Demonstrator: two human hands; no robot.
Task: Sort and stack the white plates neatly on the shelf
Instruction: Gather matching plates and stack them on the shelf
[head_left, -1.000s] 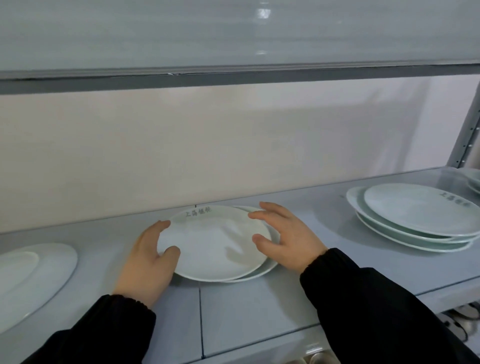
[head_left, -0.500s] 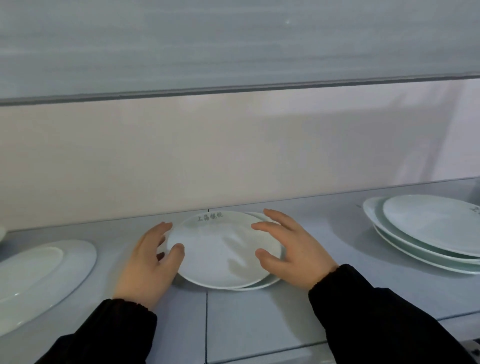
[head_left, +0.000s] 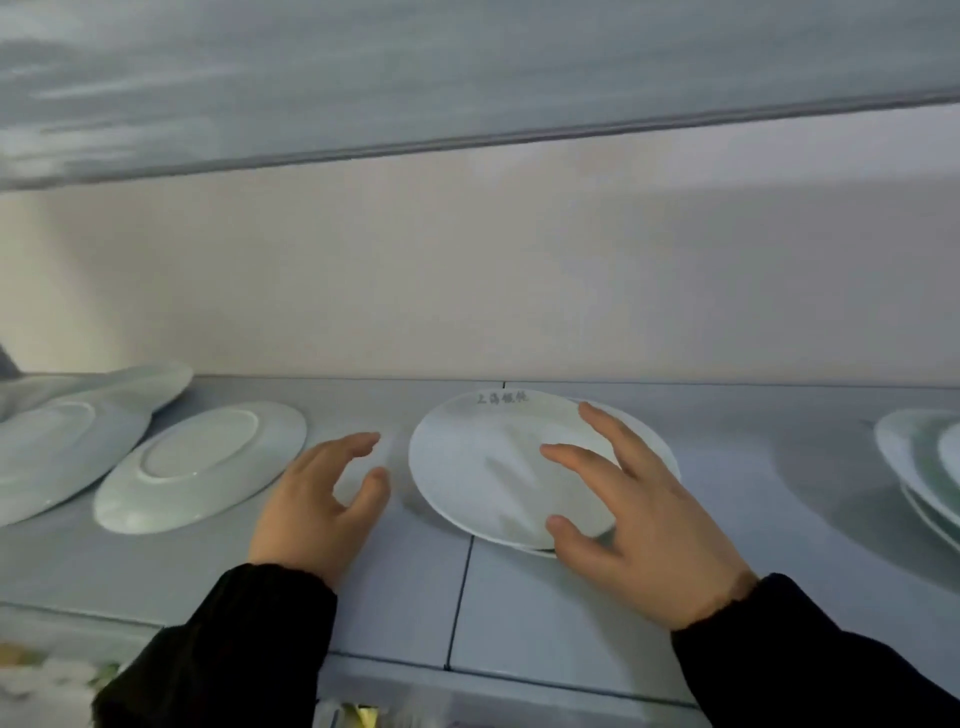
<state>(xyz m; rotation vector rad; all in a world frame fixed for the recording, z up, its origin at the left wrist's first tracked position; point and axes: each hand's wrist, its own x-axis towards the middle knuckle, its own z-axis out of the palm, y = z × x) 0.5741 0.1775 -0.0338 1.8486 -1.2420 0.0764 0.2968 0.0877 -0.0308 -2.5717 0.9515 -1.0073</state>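
A small stack of two white plates (head_left: 483, 467) lies on the grey shelf (head_left: 395, 613) in the middle; the top plate carries grey lettering at its far rim. My right hand (head_left: 634, 525) rests on the stack's right edge, fingers spread over the top plate and thumb at the near rim. My left hand (head_left: 324, 499) hovers just left of the stack, fingers apart, holding nothing and not touching the plate. An upside-down white plate (head_left: 202, 465) lies left of that hand.
More white plates (head_left: 62, 447) overlap at the far left. Another plate stack (head_left: 919, 457) sits at the right edge of view. An upper shelf (head_left: 467, 78) hangs overhead, and a pale wall closes off the back.
My left hand has let go of the stack's left rim and moved slightly left. The view has swung left, bringing the upside-down plate and far-left plates into sight.
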